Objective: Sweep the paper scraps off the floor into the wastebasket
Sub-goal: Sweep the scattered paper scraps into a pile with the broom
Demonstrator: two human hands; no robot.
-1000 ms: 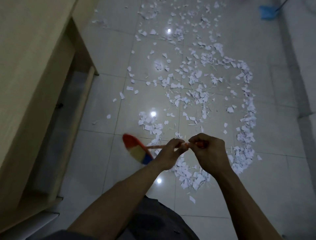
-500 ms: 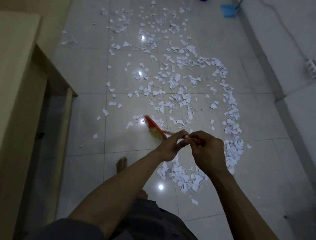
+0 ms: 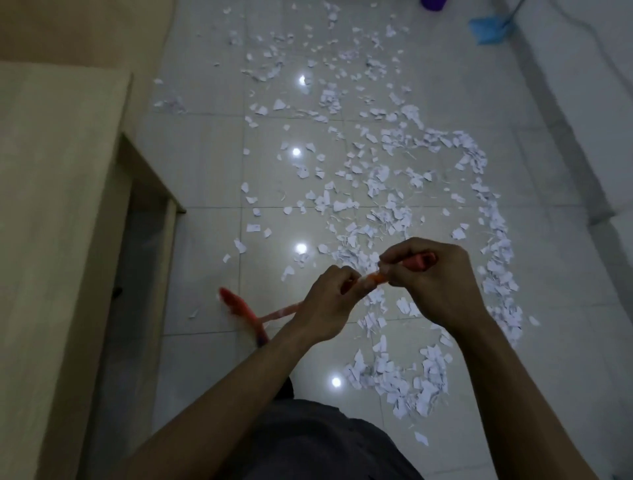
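Note:
White paper scraps (image 3: 376, 212) lie scattered over the pale tiled floor, with a denser heap (image 3: 407, 380) near my feet and a curved band (image 3: 496, 260) on the right. I hold a small broom with an orange handle (image 3: 373, 279). My left hand (image 3: 325, 305) grips the handle lower down, and my right hand (image 3: 435, 277) grips its upper end. The blurred red and multicoloured broom head (image 3: 243, 311) is low at the left, near the floor. A purple container (image 3: 433, 4), cut off by the frame, stands at the far top edge.
A beige wooden cabinet (image 3: 58, 205) fills the left side, with a dark recess along its base. A blue dustpan (image 3: 489, 29) with a long handle lies at the far right by the raised white ledge (image 3: 582, 102). Ceiling lights reflect on the tiles.
The broom head has swung from the scraps in the middle back down to the left. My view has tilted up, and the purple container has come into sight.

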